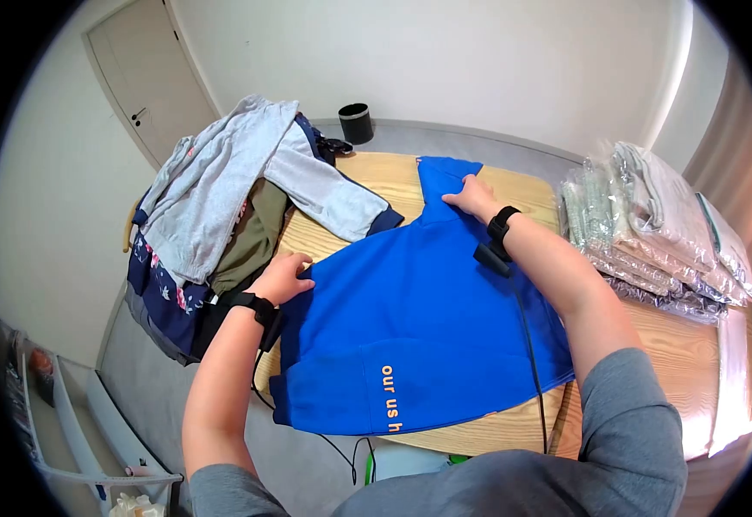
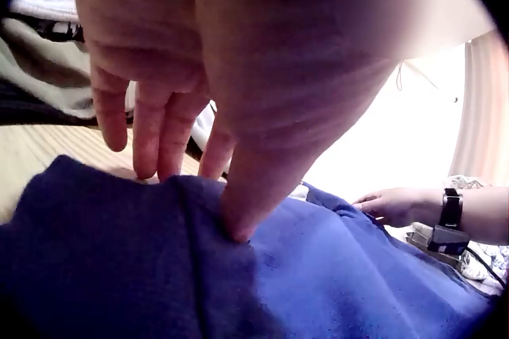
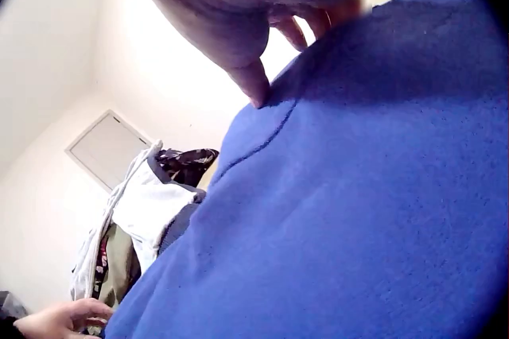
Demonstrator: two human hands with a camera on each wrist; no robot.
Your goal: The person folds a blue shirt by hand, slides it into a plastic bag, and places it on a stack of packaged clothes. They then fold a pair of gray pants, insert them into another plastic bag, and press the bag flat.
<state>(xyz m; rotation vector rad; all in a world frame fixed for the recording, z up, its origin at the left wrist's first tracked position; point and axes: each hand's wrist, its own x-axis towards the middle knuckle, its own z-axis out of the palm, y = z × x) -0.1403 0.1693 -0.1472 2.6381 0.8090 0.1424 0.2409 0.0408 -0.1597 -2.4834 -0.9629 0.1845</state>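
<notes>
1. The grey shirt (image 1: 488, 487) is filling the lower middle of the head view, nearest the camera, with both bare forearms extending from its sleeves over the table (image 1: 383, 175).
2. The blue top (image 1: 419, 289) is lying spread across the middle of the table, its lettering (image 1: 389, 398) facing up along the near side and a navy cuff (image 1: 281, 401) sitting at the near left.
3. The left hand (image 1: 283, 277) is resting at the top's dark left edge. Its thumb is pressing on the cloth, while the fingers are standing apart from it, pointing down just past the edge.
4. The right hand (image 1: 476, 198) is touching the top's far edge, near the narrow part. Its thumb is meeting the cloth and its fingers are going behind the edge; the cloth is hiding the tips, so I cannot tell whether they are pinching it.
5. A cable (image 1: 527, 336) is running from the right wrist across the top.
6. The clothes pile (image 1: 212, 202) is crowding the left, its grey sleeve ending near the top's far edge.
7. Wood is showing beyond the top and, on the right, toward the wrapped packets (image 1: 652, 215); along the near side, only a strip is showing.
</notes>
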